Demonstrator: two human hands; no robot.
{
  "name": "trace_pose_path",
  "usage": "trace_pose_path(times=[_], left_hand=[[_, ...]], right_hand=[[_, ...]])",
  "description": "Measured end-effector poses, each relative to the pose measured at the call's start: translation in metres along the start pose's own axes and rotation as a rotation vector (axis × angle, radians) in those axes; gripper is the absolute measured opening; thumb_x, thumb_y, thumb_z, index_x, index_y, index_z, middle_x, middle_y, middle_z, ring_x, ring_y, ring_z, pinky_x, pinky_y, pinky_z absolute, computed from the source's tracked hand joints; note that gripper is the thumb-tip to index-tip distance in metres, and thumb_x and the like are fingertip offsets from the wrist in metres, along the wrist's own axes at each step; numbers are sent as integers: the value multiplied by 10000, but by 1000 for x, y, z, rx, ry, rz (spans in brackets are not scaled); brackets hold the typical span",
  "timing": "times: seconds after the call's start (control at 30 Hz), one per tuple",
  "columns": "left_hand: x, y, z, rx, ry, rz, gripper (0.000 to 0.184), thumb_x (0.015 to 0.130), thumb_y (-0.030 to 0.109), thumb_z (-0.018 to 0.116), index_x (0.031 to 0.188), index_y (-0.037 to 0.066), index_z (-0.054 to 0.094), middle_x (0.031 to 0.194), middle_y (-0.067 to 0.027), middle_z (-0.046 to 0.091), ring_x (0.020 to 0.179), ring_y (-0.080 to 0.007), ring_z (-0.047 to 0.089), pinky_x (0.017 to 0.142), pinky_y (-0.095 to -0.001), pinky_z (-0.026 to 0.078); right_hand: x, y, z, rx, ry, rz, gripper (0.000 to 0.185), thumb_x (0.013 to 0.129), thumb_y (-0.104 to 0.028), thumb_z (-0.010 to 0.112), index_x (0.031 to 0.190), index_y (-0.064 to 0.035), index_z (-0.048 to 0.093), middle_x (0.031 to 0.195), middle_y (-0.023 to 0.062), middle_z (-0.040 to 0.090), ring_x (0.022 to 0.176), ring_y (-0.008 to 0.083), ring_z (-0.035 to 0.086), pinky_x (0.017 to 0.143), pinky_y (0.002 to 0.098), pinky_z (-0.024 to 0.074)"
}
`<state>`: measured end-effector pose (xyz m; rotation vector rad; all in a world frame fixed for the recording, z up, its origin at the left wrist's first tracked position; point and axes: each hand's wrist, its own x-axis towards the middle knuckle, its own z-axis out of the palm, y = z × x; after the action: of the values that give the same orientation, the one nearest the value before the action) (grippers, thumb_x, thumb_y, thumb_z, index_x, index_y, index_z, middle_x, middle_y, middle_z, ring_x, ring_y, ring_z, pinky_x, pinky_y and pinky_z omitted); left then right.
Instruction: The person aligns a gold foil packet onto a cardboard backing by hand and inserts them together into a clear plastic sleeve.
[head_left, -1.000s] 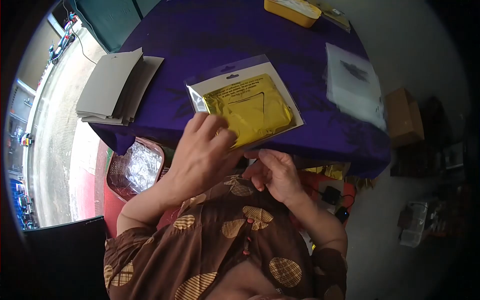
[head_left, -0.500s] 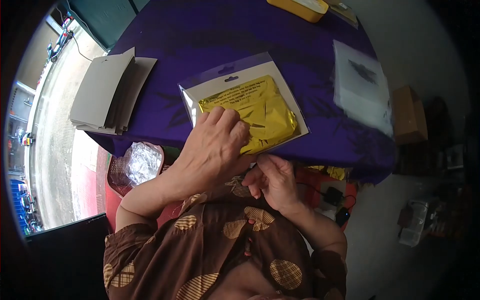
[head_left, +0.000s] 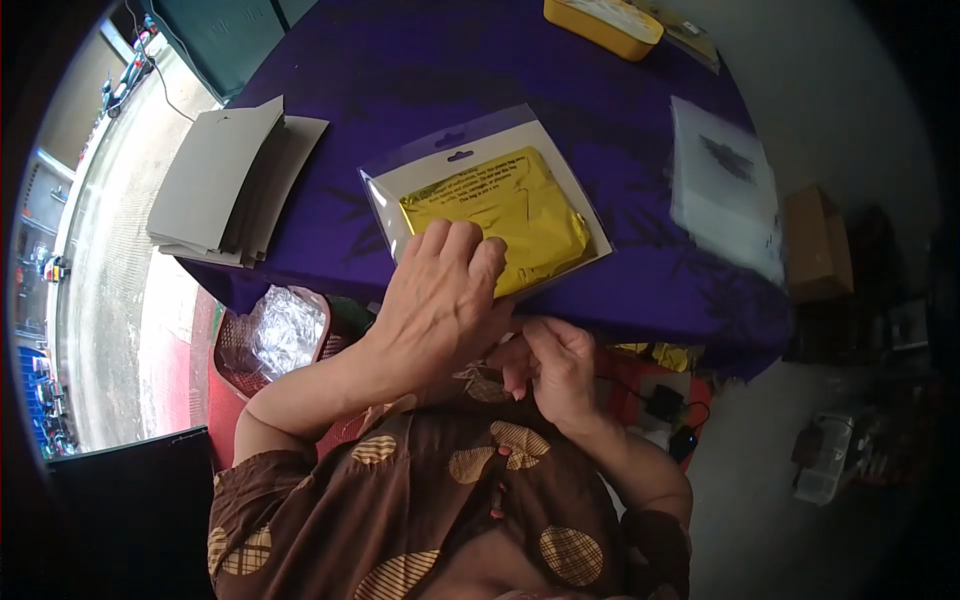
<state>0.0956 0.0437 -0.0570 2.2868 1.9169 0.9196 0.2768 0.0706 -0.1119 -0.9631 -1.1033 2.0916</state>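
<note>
A clear bag holding a white card and a flat gold foil packet (head_left: pixel 520 215) lies at the near edge of the purple-covered table (head_left: pixel 400 80). Over the packet's lower left part rests my left hand (head_left: pixel 435 300), its fingers curled with the knuckles up; whatever is under them is hidden. My right hand (head_left: pixel 560 370) is just below the table edge, beside the left wrist, with thumb and fingers bent close together. I cannot make out anything between them. Printed text shows on the upper part of the packet.
Grey cards (head_left: pixel 220 180) are stacked at the left, clear bags (head_left: pixel 725 190) lie at the right, and a yellow container (head_left: pixel 605 25) stands at the back. Below the table edge are a basket (head_left: pixel 235 350) with clear plastic and a black adapter (head_left: pixel 663 402). A cardboard box (head_left: pixel 818 245) is further right.
My left hand has moved a little down and right over the packet, its fingers curled. My right hand has shifted slightly downward. The foil looks smoother than half a second ago.
</note>
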Motion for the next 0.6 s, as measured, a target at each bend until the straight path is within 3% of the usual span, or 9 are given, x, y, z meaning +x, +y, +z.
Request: trace_pose_path(times=[0.23, 0.6], left_hand=[[6, -10, -14, 22, -104, 17, 553, 628, 208, 854, 1082, 60, 575, 1136, -121, 556, 1076, -338, 508, 909, -430, 425], [8, -31, -17, -55, -110, 127, 563, 658, 303, 864, 1081, 51, 591, 1112, -120, 566, 1017, -322, 524, 894, -422, 438]], right_hand=[[0, 4, 3, 53, -66, 19, 339, 1039, -329, 507, 1033, -8, 615, 736, 155, 701, 465, 140, 577, 412, 249, 453], [1, 2, 21, 197, -15, 34, 323, 1036, -324, 517, 982, -20, 609, 692, 143, 677, 447, 161, 563, 402, 279, 435]])
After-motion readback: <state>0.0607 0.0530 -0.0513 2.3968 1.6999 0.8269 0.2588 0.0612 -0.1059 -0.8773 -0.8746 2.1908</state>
